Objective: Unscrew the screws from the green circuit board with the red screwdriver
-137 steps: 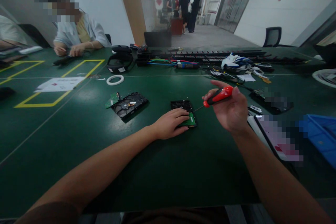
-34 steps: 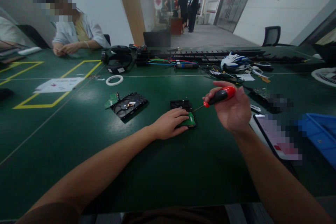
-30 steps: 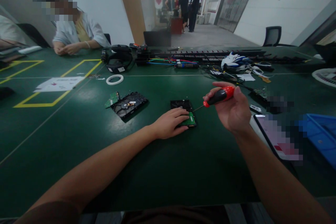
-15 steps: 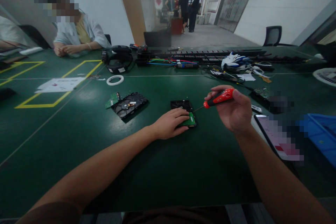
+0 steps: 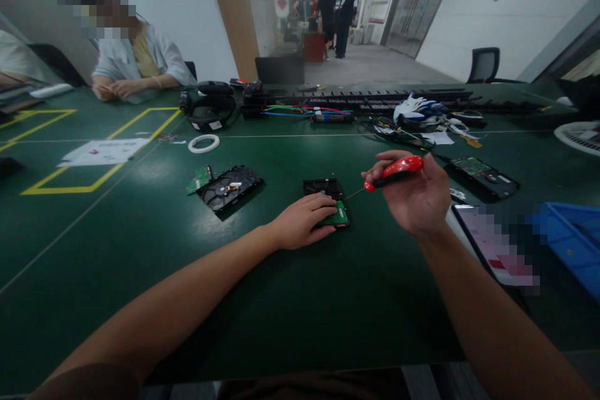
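My left hand (image 5: 307, 220) lies over a small hard drive (image 5: 323, 186), its fingers across the top and the thumb along the near side, holding it against the table. The drive's green circuit board (image 5: 341, 214) shows beside the fingertips; part of the drive is hidden under the hand. In my right hand (image 5: 415, 200) is a red and black screwdriver (image 5: 405, 165), gripped by the handle and tilted. Its thin shaft points left and down, with the tip at the drive's right edge; whether it sits in a screw I cannot tell.
To the left lies an opened hard drive (image 5: 232, 189) with a loose green board (image 5: 199, 181). Another hard drive (image 5: 485, 176), a tablet-like screen (image 5: 487, 244) and a blue bin (image 5: 574, 237) are at right. A white ring (image 5: 204, 143), headset (image 5: 213, 106) and gloves (image 5: 415, 110) lie farther back.
The screwdriver's handle has turned in my right hand and its back end has shifted slightly right, the fingers resettling around it. My left hand stays on the hard drive.
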Motion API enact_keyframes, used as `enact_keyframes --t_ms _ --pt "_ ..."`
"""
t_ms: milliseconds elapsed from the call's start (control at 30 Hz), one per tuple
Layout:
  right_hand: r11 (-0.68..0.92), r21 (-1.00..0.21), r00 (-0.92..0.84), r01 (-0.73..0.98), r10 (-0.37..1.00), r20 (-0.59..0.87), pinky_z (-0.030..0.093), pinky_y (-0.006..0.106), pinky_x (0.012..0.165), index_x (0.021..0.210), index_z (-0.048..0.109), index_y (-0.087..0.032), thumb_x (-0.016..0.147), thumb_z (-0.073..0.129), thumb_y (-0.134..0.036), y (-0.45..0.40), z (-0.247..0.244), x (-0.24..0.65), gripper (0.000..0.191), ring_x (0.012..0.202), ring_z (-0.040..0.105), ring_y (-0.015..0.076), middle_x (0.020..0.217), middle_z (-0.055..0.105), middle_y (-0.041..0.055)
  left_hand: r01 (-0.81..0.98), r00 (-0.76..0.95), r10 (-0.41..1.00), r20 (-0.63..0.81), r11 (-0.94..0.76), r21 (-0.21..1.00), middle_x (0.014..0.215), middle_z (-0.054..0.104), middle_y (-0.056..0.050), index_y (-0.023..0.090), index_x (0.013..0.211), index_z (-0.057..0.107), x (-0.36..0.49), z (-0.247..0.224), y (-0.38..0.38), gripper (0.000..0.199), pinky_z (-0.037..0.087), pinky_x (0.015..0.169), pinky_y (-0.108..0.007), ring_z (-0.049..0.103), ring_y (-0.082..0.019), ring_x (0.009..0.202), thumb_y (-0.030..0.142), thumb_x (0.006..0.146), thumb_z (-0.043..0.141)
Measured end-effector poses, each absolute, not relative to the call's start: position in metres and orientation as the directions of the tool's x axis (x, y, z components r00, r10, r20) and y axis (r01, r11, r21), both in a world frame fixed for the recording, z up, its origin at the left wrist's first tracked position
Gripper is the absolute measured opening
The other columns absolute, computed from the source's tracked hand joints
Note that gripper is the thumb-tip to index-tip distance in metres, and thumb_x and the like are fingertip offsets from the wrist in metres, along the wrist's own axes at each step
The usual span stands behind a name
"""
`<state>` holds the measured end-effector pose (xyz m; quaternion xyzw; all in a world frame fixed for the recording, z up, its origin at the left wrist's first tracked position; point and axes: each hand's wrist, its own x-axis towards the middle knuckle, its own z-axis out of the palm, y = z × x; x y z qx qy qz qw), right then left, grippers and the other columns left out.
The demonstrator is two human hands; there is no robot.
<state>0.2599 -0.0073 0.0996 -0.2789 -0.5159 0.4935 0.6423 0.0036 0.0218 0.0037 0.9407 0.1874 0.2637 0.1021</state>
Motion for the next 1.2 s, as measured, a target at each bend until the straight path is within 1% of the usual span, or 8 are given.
enact_keyframes --t_ms 100,267,400,567,733,900,1033,1200 --pt "0.365 -0.867 -0.004 -0.339 0.921 0.389 0.059 0.048 0.096 0.106 0.081 -0.028 0.102 0.049 -0.066 -0.0066 0.0985 0.2597 0.05 0.087 0.069 0.025 0.089 0.072 0.0054 0.301 0.789 0.416 0.452 -0.903 0.306 0.15 0.064 -0.018 0.016 0.142 0.063 0.0035 0.0026 0.0223 0.042 0.046 0.128 -0.058 0.06 -0.032 0.145 0.042 0.109 0.063" --pt "0.376 -0.883 0.009 -0.282 0.921 0.389 0.061 0.041 0.091 0.115 0.081 -0.029 0.1 0.056 -0.066 -0.0043 0.0929 0.2621 0.047 0.091 0.07 0.0231 0.095 0.071 0.0043 0.301 0.789 0.418 0.451 -0.902 0.31 0.15 0.064 -0.018 0.017 0.143 0.062 0.0038 0.0008 0.023 0.043 0.046 0.127 -0.06 0.061 -0.032 0.144 0.042 0.108 0.063" --pt "0.384 -0.887 -0.02 -0.255 0.915 0.402 0.06 0.04 0.088 0.107 0.082 -0.027 0.097 0.063 -0.063 -0.0051 0.0904 0.2632 0.042 0.094 0.07 0.0235 0.097 0.073 0.0049 0.298 0.781 0.42 0.462 -0.901 0.315 0.149 0.065 -0.018 0.017 0.142 0.063 0.0045 0.0015 0.0224 0.042 0.046 0.127 -0.059 0.062 -0.032 0.143 0.041 0.108 0.063" --pt "0.365 -0.878 -0.042 -0.309 0.917 0.396 0.058 0.047 0.098 0.098 0.078 -0.029 0.095 0.066 -0.058 -0.0089 0.0944 0.2597 0.031 0.104 0.074 0.0277 0.101 0.079 0.0056 0.3 0.786 0.414 0.46 -0.905 0.303 0.148 0.065 -0.018 0.017 0.141 0.063 0.004 0.0025 0.022 0.042 0.046 0.128 -0.058 0.062 -0.032 0.142 0.041 0.108 0.064" --pt "0.342 -0.871 -0.025 -0.353 0.927 0.374 0.057 0.049 0.097 0.097 0.075 -0.029 0.099 0.056 -0.07 -0.0067 0.0956 0.259 0.045 0.082 0.071 0.0249 0.081 0.073 0.003 0.292 0.786 0.404 0.468 -0.91 0.295 0.148 0.065 -0.018 0.016 0.142 0.063 0.0038 0.0032 0.0222 0.041 0.048 0.126 -0.058 0.063 -0.032 0.141 0.041 0.108 0.063" --pt "0.347 -0.87 -0.023 -0.351 0.925 0.378 0.058 0.047 0.093 0.103 0.079 -0.027 0.101 0.045 -0.078 -0.0052 0.0947 0.259 0.061 0.08 0.068 0.0241 0.084 0.071 0.0054 0.301 0.796 0.407 0.449 -0.908 0.292 0.149 0.064 -0.018 0.015 0.142 0.063 0.004 0.0031 0.0223 0.043 0.046 0.127 -0.057 0.061 -0.033 0.143 0.041 0.109 0.062" --pt "0.358 -0.868 -0.02 -0.343 0.921 0.388 0.058 0.045 0.092 0.108 0.081 -0.025 0.103 0.049 -0.07 -0.0051 0.0939 0.2587 0.055 0.086 0.069 0.0241 0.088 0.073 0.0062 0.305 0.795 0.413 0.444 -0.905 0.295 0.15 0.064 -0.018 0.016 0.143 0.063 0.0038 0.0027 0.0226 0.043 0.046 0.127 -0.058 0.061 -0.033 0.144 0.042 0.109 0.063" --pt "0.353 -0.861 -0.008 -0.365 0.924 0.382 0.058 0.043 0.093 0.124 0.078 -0.026 0.1 0.057 -0.065 -0.0035 0.0912 0.259 0.05 0.09 0.069 0.0232 0.092 0.073 0.0044 0.307 0.796 0.412 0.444 -0.906 0.29 0.149 0.064 -0.019 0.013 0.142 0.063 0.0039 0.0025 0.0226 0.044 0.046 0.128 -0.056 0.06 -0.033 0.145 0.042 0.109 0.063"
